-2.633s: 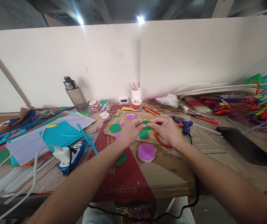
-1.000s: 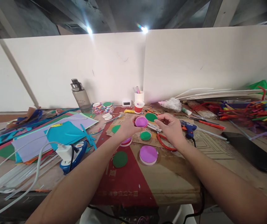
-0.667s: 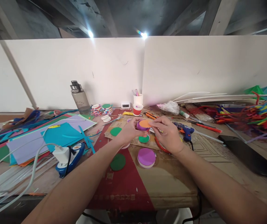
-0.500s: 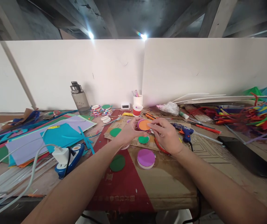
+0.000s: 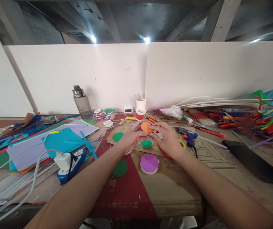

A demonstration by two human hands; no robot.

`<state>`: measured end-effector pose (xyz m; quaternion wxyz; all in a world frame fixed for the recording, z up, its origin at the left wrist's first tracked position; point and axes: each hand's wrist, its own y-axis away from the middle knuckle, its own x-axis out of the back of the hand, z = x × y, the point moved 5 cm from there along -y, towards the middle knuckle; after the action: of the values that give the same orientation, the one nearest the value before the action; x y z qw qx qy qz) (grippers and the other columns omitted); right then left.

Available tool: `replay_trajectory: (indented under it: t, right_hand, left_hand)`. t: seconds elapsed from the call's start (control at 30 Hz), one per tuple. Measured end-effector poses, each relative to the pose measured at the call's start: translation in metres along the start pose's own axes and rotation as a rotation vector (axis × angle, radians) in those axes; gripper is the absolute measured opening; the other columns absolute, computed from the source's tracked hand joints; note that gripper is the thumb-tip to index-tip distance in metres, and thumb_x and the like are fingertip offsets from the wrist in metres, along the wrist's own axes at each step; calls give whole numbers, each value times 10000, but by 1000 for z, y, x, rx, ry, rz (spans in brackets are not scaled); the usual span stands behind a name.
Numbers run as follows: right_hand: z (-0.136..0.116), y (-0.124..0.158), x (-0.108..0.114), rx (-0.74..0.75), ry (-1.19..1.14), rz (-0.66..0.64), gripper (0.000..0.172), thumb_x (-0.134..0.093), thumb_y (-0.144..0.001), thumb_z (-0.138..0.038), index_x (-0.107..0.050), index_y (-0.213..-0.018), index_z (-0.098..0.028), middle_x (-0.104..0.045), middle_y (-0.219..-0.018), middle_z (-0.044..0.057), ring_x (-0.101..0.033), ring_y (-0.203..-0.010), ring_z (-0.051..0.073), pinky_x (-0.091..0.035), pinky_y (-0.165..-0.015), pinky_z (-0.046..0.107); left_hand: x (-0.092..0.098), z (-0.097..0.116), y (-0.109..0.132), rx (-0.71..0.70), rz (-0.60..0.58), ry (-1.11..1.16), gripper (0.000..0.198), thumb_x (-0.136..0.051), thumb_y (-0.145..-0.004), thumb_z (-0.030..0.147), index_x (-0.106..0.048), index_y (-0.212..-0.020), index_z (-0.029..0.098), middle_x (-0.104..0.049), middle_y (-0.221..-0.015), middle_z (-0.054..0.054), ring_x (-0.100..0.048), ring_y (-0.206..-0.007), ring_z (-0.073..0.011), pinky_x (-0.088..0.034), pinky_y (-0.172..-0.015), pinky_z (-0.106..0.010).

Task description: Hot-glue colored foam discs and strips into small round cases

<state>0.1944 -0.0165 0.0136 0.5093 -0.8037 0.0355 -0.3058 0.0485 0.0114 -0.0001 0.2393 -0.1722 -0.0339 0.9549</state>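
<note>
Between my two hands, above the cardboard, is an orange disc (image 5: 146,127) with a purple edge showing behind it. My left hand (image 5: 134,136) grips its left side, fingers closed on it. The fingers of my right hand (image 5: 166,137) pinch it from the right. Just below lies a green disc (image 5: 146,144). Nearer to me sits a purple-topped round piece with a white side (image 5: 149,163). A dark green circle (image 5: 120,168) lies on the red part of the board, and another green circle (image 5: 118,137) is left of my left hand.
A blue glue gun (image 5: 189,135) lies right of my right hand. At the back stand a red-and-white paper cup (image 5: 140,114) and a bottle (image 5: 82,103). Coloured sheets (image 5: 29,151) and a power strip (image 5: 78,163) are on the left, a black phone-like slab (image 5: 253,160) on the right.
The orange disc has tilted more upright in my hands, facing me more. My right fingers have shifted slightly left along its edge. The discs on the board stay put.
</note>
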Motion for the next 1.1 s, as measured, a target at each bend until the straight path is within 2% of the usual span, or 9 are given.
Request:
replay_trajectory:
  t: [0.1,0.2,0.37,0.53,0.67,0.8,0.9,1.0,1.1]
  right_hand:
    - [6,0,1,-156,-76,8,277,-663,-854,-229,-665,-1131,-249,-581,-1097,99,-621,-895,220,-573,-782,401]
    - [9,0,2,-254,-88,13,337,-687,-826,-236,-629,-1157,-244,-543,-1112,98,-600,-854,213,-566,-782,409]
    - [11,0,0,-291,-99,-20,308,-670,-827,-218,-613,-1129,-244,-539,-1096,87,-586,-881,214,-543,-815,413]
    - [15,1,-1,-356,-204,-30,285,-680,-826,-246,-609,-1102,-248,-538,-1070,67,-572,-902,203,-538,-780,378]
    - [10,-1,0,-327,-238,-53,358,-671,-842,-268,-598,-1192,-283,-538,-1134,72,-571,-965,209,-537,-816,388]
    - [2,-5,1,-221,-258,-128,413,-644,-876,-278,-591,-1282,-331,-509,-1226,86,-526,-1146,243,-524,-900,425]
    - [0,-6,1,-160,-253,-142,334,-651,-876,-281,-647,-1206,-331,-539,-1201,85,-502,-1188,257,-523,-893,430]
    - [2,-7,4,-159,-276,-89,281,-694,-845,-310,-668,-1124,-305,-565,-1180,87,-517,-1160,257,-535,-839,399]
    - [7,-7,6,-200,-308,-57,170,-691,-839,-312,-673,-1001,-263,-624,-1069,67,-567,-1014,225,-516,-808,368]
  left_hand:
    - [-1,-1,2,6,5,3,675,-764,-709,144,-543,-1343,219,-668,-1147,-78,-633,-796,-135,-533,-721,-281]
    - [-3,-3,3,8,-9,6,744,-752,-720,125,-495,-1408,246,-673,-1142,-76,-627,-818,-140,-525,-752,-293]
    - [0,-4,3,-1,-38,-26,768,-768,-732,164,-478,-1433,280,-661,-1183,-76,-615,-896,-158,-498,-772,-293]
    - [3,-3,2,-19,-74,-85,727,-794,-734,222,-502,-1397,286,-654,-1173,-74,-595,-908,-154,-464,-738,-260]
    - [4,-3,2,-43,-99,-128,618,-786,-756,268,-531,-1319,300,-620,-1150,-43,-569,-845,-119,-427,-661,-224]
    - [6,-7,2,21,-140,-158,536,-748,-796,342,-552,-1292,289,-593,-1099,-36,-576,-868,-128,-418,-644,-215]
    - [8,-8,1,36,-147,-182,487,-762,-776,381,-606,-1219,255,-592,-1019,-29,-567,-828,-119,-409,-634,-208]
    - [10,-10,0,68,-149,-169,553,-796,-724,436,-619,-1211,242,-597,-1019,-34,-566,-822,-124,-419,-638,-215]
    - [10,-11,0,105,-142,-153,607,-794,-707,490,-616,-1228,234,-622,-1033,-45,-592,-834,-143,-448,-658,-240]
